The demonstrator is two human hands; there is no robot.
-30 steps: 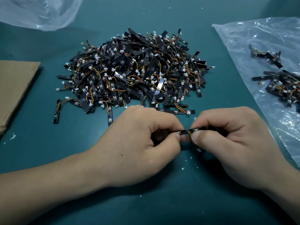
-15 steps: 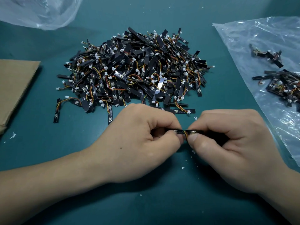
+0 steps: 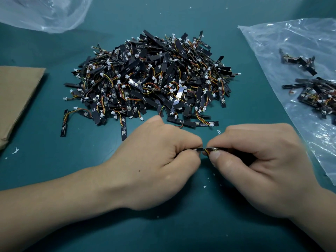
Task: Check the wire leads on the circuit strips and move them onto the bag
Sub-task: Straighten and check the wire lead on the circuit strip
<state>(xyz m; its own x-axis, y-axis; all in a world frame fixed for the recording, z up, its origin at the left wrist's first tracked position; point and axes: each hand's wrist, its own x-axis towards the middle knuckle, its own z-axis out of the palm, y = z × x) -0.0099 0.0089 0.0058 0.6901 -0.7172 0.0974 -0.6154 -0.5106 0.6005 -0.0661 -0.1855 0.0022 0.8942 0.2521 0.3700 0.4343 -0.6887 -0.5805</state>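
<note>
Down from the head view, then: one large heap of circuit strips on the teal table surface, black boards tangled with red, yellow and orange leads and small white plugs. Just on the near side of the heap, both hands knuckles-up and close together. Left hand curled, thumb and forefinger pinching one end of a single circuit strip; remaining fingers tucked under the palm, hidden. Right hand likewise curled, thumb tip and forefinger pinching the other end of the same strip, thumbnail facing up. Held strip roughly level, just clear of the heap's near edge, only a short middle stretch showing between the two pinches. Wire leads looping off that stretch right against the right thumb, yellow and red; solder joints too small to judge. Well to the right of the heap, a clear plastic bag spread flat, carrying a small batch of strips in two loose clusters. Beyond the heap to the left, a second clear bag, crumpled. Left of the heap, a flat brown cardboard sheet. Scattered around the heap's near side, tiny white scraps on the surface.
</note>
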